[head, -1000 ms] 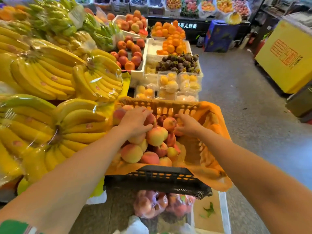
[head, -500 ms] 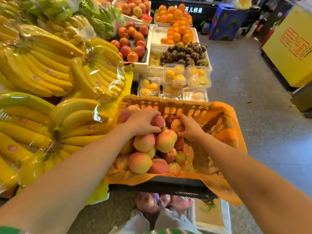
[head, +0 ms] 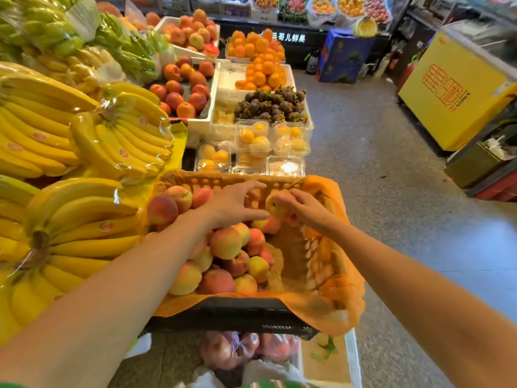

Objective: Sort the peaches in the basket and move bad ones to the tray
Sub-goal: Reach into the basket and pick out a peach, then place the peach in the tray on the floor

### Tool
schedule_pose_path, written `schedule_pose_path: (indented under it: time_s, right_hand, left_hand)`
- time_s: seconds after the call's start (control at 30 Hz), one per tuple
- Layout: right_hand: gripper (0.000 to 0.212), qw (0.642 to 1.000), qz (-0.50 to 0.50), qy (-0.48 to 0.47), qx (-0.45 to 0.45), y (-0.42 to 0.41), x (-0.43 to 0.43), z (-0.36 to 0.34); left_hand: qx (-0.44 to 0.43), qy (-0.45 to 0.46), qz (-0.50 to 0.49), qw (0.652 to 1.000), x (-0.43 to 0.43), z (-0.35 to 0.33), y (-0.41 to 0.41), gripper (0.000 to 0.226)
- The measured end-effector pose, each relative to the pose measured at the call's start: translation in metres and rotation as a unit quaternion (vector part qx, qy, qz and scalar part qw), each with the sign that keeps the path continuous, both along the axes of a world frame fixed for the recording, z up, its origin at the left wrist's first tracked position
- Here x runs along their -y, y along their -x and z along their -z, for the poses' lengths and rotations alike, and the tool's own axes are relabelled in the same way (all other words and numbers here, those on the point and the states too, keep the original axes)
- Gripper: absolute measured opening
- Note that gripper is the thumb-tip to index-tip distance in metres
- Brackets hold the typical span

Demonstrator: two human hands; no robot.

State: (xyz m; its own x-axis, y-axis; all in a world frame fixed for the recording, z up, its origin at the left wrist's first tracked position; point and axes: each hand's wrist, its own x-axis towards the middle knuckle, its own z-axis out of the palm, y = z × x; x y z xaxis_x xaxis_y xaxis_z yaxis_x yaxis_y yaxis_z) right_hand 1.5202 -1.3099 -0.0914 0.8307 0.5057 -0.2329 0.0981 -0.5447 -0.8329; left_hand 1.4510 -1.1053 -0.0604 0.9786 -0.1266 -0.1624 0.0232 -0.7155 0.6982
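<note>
**Peach held at the basket's far end**

My right hand (head: 306,210) grips a peach (head: 275,207) inside the basket (head: 232,313). My left hand (head: 233,205), fingers spread, is over the pile (head: 226,243). Bananas (head: 84,141) crowd the left, grey floor (head: 377,177) lies right.

**Legible text: one sign, little else**

- Dark counter front (head: 321,40) at the back of the stall: white Chinese characters (head: 282,38), reading 哥儿鲜果. One more character leads the row, partly hidden behind piled oranges.
- Yellow cabinet (head: 461,121), right of the aisle: large red seal-style emblem (head: 442,86) on its side, too stylised to read with confidence. Small dark vertical lettering beside it, too small to make out.
- Banana bunches, left: small red oval stickers (head: 106,226) on the fruit, print illegible.
- Blue carton (head: 344,57) on the floor by the counter: pale print, blurred and unreadable.
</note>
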Motion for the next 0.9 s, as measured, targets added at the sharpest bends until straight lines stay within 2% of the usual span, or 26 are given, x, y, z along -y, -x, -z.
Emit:
schedule_pose_path:
  time_s: [0.07,0.17,0.23,0.3,0.37,0.53,0.67,0.73,0.8,0.9]
  right_hand:
    - [0.037,1.0,0.0,-0.011,0.007,0.007,0.009,-0.01]
    - [0.039,1.0,-0.006,-0.023,0.021,0.019,0.023,-0.022]
    - [0.036,0.997,0.013,-0.073,-0.018,0.029,0.034,-0.027]
    - [0.043,0.99,0.05,-0.12,-0.052,0.038,0.047,-0.032]
    - [0.046,0.982,0.103,-0.148,-0.049,0.047,0.064,-0.033]
    - [0.025,0.956,0.243,-0.165,0.012,0.088,0.111,-0.021]
    - [0.02,0.943,0.322,-0.082,0.025,0.125,0.158,0.0]
    - [0.017,0.942,0.334,-0.035,-0.021,0.144,0.185,0.014]
    - [0.019,0.948,0.306,-0.01,-0.091,0.163,0.214,0.032]
    - [0.017,0.947,0.294,0.049,-0.121,0.187,0.258,0.061]
  left_hand:
    - [-0.02,0.028,0.027,0.999,0.021,0.003,-0.003,0.075]
    - [-0.009,0.126,0.023,0.992,0.047,0.011,-0.006,0.069]
    - [0.008,0.183,0.004,0.983,0.061,0.012,-0.004,0.063]
    - [0.024,0.216,0.0,0.976,0.071,0.012,0.0,0.065]
    - [0.029,0.243,0.004,0.97,0.08,0.013,0.002,0.067]
    - [-0.008,0.284,0.085,0.955,0.125,0.015,0.015,0.066]
    - [-0.014,0.3,0.14,0.943,0.182,0.015,0.032,0.06]
    - [-0.009,0.287,0.162,0.944,0.212,0.019,0.043,0.065]
    - [-0.011,0.266,0.187,0.945,0.241,0.026,0.053,0.064]
    - [-0.032,0.228,0.223,0.947,0.283,0.043,0.063,0.058]
